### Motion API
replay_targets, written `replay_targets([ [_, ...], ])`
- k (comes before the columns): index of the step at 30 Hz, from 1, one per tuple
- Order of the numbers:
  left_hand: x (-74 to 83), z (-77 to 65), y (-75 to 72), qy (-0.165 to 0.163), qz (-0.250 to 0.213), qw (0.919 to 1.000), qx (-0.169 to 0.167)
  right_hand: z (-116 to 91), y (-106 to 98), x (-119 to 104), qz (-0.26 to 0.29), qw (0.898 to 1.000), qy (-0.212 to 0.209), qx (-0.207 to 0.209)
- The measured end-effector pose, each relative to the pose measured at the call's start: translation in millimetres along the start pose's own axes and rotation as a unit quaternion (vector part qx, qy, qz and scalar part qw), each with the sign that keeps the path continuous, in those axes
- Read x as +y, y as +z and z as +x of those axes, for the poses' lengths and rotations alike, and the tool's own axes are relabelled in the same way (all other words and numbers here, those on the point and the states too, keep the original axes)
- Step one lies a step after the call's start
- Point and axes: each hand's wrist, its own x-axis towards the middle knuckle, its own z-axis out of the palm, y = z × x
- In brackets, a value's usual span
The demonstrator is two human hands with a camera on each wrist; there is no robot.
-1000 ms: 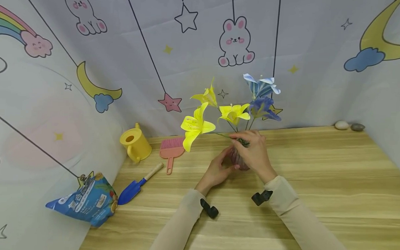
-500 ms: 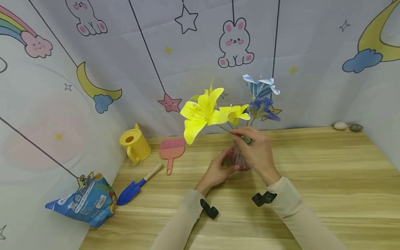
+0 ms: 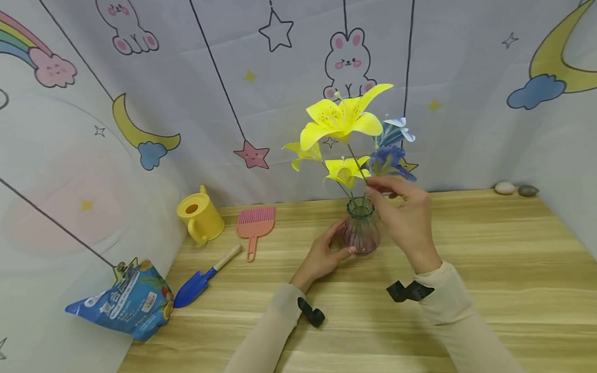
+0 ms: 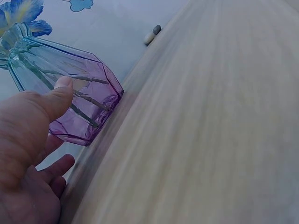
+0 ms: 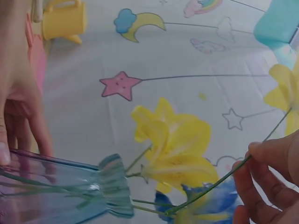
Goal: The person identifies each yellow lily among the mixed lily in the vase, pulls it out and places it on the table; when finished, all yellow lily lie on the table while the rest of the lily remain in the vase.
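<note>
My right hand [image 3: 407, 223] pinches the green stem of a large yellow lily [image 3: 341, 118] between thumb and fingertips, above and right of the vase mouth. In the right wrist view the pinched stem [image 5: 217, 179] slants down, its lower end outside the vase's rim. My left hand [image 3: 324, 256] holds the ribbed glass vase [image 3: 363, 236] around its lower left side, the thumb [image 4: 60, 95] on the glass. The vase stands upright, teal on top and purple below. Two other yellow lilies [image 3: 345, 170] and blue flowers [image 3: 389, 159] rise from it, several stems showing inside.
To the left lie a yellow watering can [image 3: 201, 215], a pink dustpan-shaped toy with bristles [image 3: 255, 223], and a blue trowel [image 3: 196, 287]. A blue bag [image 3: 131, 304] leans at the left wall. Two stones [image 3: 504, 187] sit at the back right, before the patterned cloth [image 3: 282, 98].
My right hand has moved right and slightly back from the vase mouth, raising the large yellow lily and swinging its bloom up and right. My left hand stays on the vase.
</note>
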Motion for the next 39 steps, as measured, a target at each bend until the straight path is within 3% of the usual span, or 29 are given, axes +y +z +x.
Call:
replay_targets([
  [5, 0.2, -0.1, -0.8, -0.003, 0.004, 1.0, -0.001, 7, -13, -4, -0.017, 1.0, 0.014, 0.021],
  [16, 1.1, 2.4, -2.0, -0.007, 0.009, 0.9999, 0.0, 21, -47, -5, -0.031, 0.993, 0.102, 0.054],
  [29, 0.3, -2.6, 1.2, -0.018, -0.015, 0.9997, 0.002, 12, -88, 18, -0.126, 0.981, 0.148, 0.015],
  [39, -0.3, -0.6, 1.3, -0.005, -0.01, 0.9999, 0.001, 2, -119, 35, -0.154, 0.97, 0.187, -0.003],
])
